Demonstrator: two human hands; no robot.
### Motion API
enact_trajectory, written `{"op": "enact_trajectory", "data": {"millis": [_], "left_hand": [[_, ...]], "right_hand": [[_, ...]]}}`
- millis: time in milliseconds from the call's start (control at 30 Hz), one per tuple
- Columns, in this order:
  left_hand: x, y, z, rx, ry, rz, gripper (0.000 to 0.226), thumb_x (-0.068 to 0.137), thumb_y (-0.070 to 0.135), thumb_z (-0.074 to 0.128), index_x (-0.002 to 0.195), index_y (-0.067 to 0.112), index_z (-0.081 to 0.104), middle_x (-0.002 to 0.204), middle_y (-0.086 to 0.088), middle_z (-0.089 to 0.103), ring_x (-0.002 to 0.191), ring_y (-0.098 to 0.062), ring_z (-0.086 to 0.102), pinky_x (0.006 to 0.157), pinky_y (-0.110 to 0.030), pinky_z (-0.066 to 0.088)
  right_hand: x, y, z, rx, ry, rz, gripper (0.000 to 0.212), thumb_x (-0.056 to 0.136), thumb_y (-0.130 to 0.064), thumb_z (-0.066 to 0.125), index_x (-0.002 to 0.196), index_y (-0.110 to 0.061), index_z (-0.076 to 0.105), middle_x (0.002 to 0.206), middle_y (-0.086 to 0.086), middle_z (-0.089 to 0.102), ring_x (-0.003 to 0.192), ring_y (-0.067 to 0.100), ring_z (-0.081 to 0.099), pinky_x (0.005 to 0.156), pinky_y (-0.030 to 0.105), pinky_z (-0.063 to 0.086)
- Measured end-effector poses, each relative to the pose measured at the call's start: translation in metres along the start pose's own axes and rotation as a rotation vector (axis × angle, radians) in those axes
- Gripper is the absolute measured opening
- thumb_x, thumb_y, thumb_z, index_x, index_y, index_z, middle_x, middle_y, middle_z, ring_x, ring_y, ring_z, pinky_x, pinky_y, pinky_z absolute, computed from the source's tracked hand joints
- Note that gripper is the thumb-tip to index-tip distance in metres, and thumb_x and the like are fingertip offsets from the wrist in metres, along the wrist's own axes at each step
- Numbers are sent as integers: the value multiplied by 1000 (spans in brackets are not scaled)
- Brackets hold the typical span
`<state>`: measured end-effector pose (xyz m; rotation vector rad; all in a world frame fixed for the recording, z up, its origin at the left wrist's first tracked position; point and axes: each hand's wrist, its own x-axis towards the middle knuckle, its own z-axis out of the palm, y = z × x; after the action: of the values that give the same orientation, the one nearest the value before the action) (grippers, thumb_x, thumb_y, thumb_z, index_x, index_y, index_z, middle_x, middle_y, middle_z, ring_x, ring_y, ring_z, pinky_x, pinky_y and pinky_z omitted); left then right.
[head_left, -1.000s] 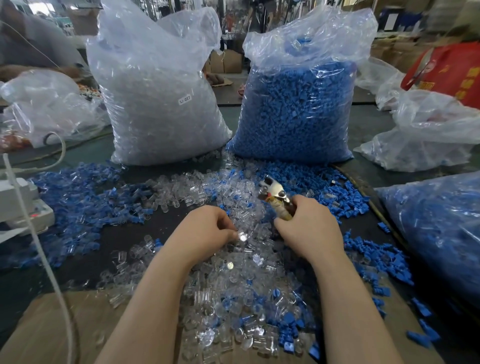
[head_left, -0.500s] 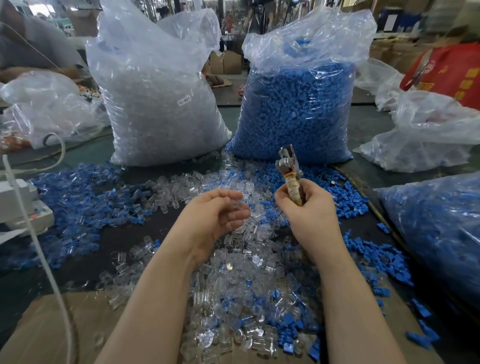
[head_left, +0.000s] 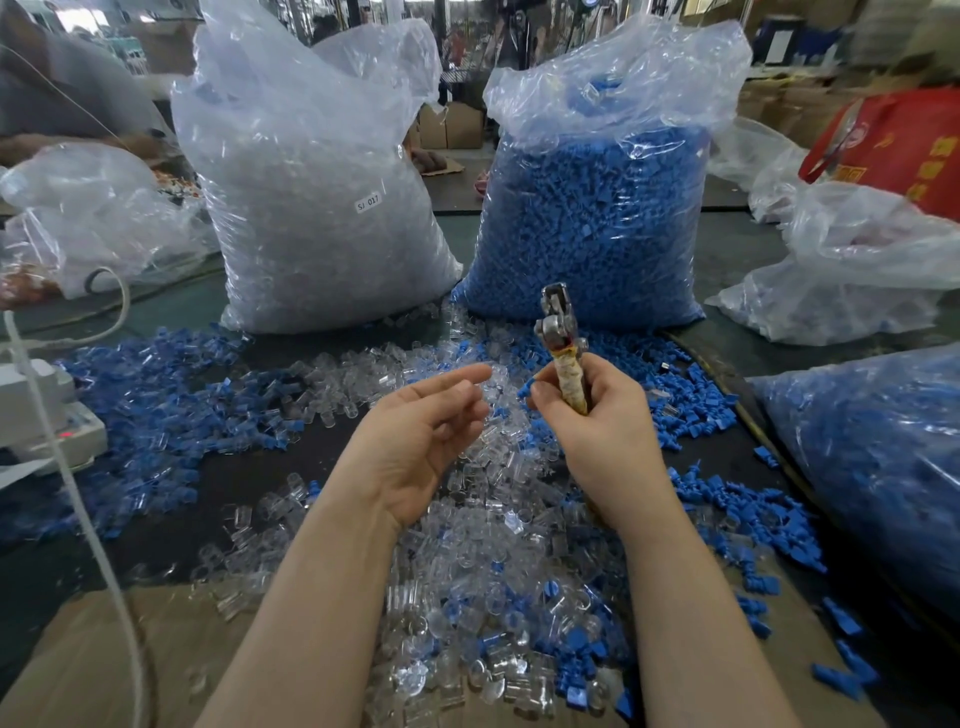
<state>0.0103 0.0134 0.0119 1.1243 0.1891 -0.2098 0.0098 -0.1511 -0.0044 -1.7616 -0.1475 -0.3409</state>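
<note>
My right hand grips the taped handle of a small metal plier-like tool, held upright with its jaws up; a small blue plastic piece is pinched at its fingertips. My left hand hovers palm up just left of it, fingers loosely extended, and may hold a clear piece at the fingertips, which is hard to tell. Below both hands lies a heap of clear plastic caps mixed with blue plastic pieces on the dark table.
A big bag of clear parts and a big bag of blue parts stand at the back. Another blue-filled bag lies at right. A white device with a cable sits left. Cardboard covers the near edge.
Both hands lifted off the pile. My right hand raised the tool upright; my left hand turned palm up and opened its fingers.
</note>
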Motion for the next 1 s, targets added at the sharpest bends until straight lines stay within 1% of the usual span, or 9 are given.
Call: {"op": "enact_trajectory", "data": {"millis": [67, 200, 267, 433, 533, 633, 767, 900, 1000], "left_hand": [[1, -2, 1, 26, 14, 26, 20, 92, 2, 58, 99, 7, 76, 75, -5, 70, 67, -9, 66, 64, -19, 58], [2, -4, 2, 134, 76, 109, 15, 95, 6, 58, 102, 10, 71, 80, -3, 74, 70, -8, 69, 60, -18, 56], [2, -5, 2, 171, 96, 127, 11, 95, 9, 59, 99, 10, 69, 87, -3, 77, 75, -10, 72, 62, -18, 57], [2, -9, 4, 358, 126, 192, 6, 95, 11, 60, 95, 13, 66, 90, 1, 77, 86, -14, 73, 71, -23, 56], [2, -11, 6, 509, 165, 260, 5, 93, 17, 66, 91, 20, 69, 89, 0, 76, 84, -11, 71, 76, -27, 57], [-1, -11, 8, 630, 185, 374, 4, 85, 22, 75, 85, 26, 75, 80, 8, 75, 75, -2, 69, 69, -16, 54], [-3, -8, 10, 577, 194, 426, 6, 82, 20, 78, 84, 25, 76, 77, 11, 75, 73, 1, 68, 63, -8, 49], [-1, -9, 11, 466, 213, 366, 6, 85, 12, 75, 90, 15, 72, 81, -2, 75, 78, -12, 72, 66, -15, 54], [-2, -9, 11, 424, 156, 317, 10, 88, 9, 70, 95, 15, 74, 84, -4, 76, 82, -12, 73, 69, -17, 55]], "right_hand": [[0, 0, 0, 6, 3, -10, 12, 92, -14, 66, 81, -17, 61, 77, 19, 63, 63, 29, 52, 53, 25, 43], [0, 3, 0, 7, -7, -23, 14, 92, -14, 66, 80, -18, 61, 60, -3, 53, 50, 7, 41, 47, 17, 37], [0, 4, 0, 12, -10, -26, 15, 92, -14, 66, 79, -18, 60, 57, -9, 49, 49, 4, 39, 47, 15, 35], [0, 4, 0, 12, -9, -21, 14, 92, -14, 66, 80, -18, 60, 56, -10, 49, 49, 2, 39, 46, 15, 36], [0, 5, 0, 6, -6, -15, 13, 92, -16, 67, 81, -17, 61, 59, -3, 51, 53, 6, 43, 50, 21, 39], [-1, 5, 0, 14, -3, -14, 12, 92, -17, 67, 81, -19, 62, 60, -5, 51, 54, 6, 43, 50, 20, 39], [0, 4, 0, 24, -3, -2, 12, 92, -19, 67, 81, -20, 62, 63, -2, 53, 55, 8, 45, 51, 21, 40], [0, 4, 1, 24, 3, -3, 12, 92, -19, 67, 81, -20, 62, 65, 8, 55, 57, 9, 46, 51, 21, 41], [0, 3, 2, 30, 6, -6, 12, 92, -19, 67, 82, -19, 62, 72, 10, 58, 58, 10, 47, 53, 21, 42]]}}
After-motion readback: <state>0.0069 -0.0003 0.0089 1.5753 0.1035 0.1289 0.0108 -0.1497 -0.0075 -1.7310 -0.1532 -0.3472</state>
